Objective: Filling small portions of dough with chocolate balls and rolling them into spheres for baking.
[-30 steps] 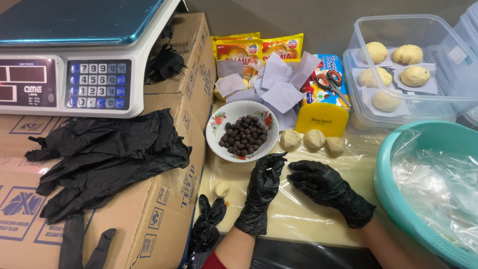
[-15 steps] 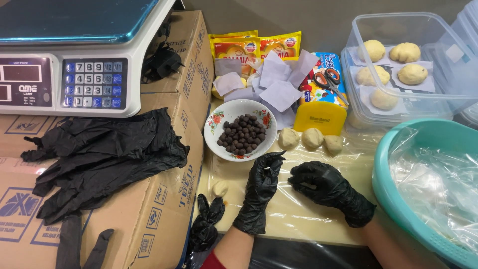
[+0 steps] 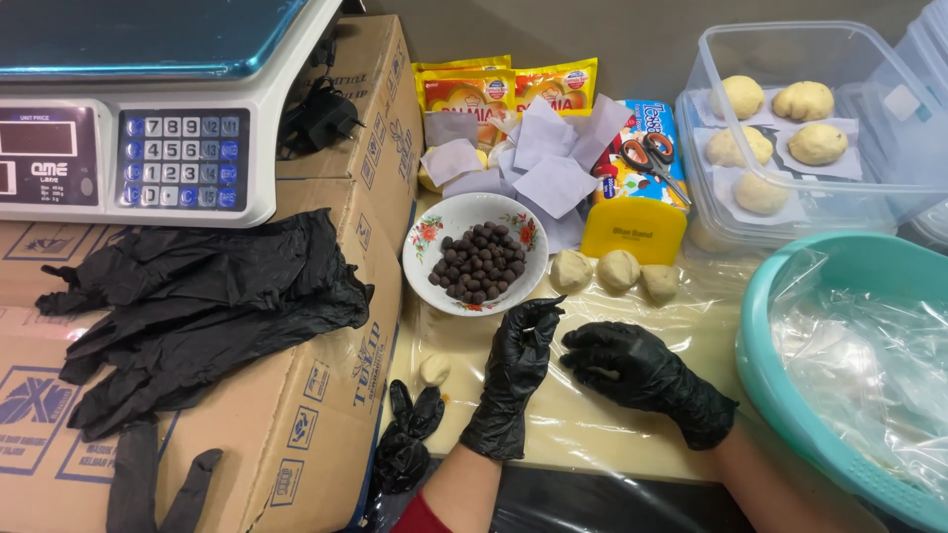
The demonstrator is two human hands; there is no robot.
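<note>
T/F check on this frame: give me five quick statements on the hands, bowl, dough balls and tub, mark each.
1. Both hands, left hand and right hand, wear black gloves. True.
2. The floral bowl holds small dark balls. True.
3. Three dough balls sit right of the bowl. True.
4. The clear tub is empty. False: it holds dough pieces on paper squares.
5. The scissors are in the right hand. False: they lie on a packet behind the yellow scraper.

2 yellow-red sachets [image 3: 509,89] rear; dark scale screen [image 3: 39,138] left; brown cartons [image 3: 316,415].
</note>
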